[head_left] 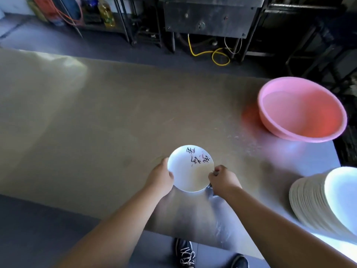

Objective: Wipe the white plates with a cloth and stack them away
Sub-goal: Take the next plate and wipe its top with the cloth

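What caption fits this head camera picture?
Left hand and right hand hold a white plate with black writing at a steel table, near a pink basin and a plate stack.

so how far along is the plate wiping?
Done: unclear. Only one stack shows, at the right of the table, wiped or waiting I cannot tell. In hand: one plate, left hand gripping its rim, right hand at the opposite rim, seemingly gripping a grey cloth. Left: stacking it.
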Tool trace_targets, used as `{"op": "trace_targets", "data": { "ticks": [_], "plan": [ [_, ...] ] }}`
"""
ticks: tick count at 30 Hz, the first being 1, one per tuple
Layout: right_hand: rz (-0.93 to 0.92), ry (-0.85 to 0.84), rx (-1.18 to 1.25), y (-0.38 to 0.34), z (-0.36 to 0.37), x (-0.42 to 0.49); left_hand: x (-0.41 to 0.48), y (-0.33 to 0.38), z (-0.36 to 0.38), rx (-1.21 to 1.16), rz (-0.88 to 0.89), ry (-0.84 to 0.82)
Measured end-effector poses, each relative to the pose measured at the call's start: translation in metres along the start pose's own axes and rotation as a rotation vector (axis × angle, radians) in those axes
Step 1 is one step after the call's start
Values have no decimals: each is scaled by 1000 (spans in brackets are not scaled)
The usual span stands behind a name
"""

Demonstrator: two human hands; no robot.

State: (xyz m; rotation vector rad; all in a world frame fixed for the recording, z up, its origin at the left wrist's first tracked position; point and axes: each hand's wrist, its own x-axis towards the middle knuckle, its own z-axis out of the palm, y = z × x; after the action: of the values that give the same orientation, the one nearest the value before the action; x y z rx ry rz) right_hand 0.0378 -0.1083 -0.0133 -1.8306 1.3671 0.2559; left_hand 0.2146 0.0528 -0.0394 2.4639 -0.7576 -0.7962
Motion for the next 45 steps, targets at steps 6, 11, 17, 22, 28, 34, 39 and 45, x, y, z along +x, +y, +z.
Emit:
{"op": "trace_targets", "data": {
  "ticks": [6,11,17,22,28,34,39,45],
  "plan": [
    [54,36,108,58,-29,-51,-44,25,29,-44,109,-77],
    [100,69,43,109,-45,-79,-75,44,73,-15,128,-154],
    [109,95,19,151,-54,-84,-93,63,104,7,143,-146],
    [85,11,13,168,-63,-81,-95,64,117,148,220,-16],
    [-236,309,-104,152,-69,-71,-106,22,137,342,445,181],
    [-744,218,-619,148,-18,-46,-103,12,143,473,574,122],
    [-667,86,-800,151,8,-48,-102,13,144,492,579,125],
    [-568,-62,-805,131,-12,-32,-100,11,144,488,582,133]
  ]
}}
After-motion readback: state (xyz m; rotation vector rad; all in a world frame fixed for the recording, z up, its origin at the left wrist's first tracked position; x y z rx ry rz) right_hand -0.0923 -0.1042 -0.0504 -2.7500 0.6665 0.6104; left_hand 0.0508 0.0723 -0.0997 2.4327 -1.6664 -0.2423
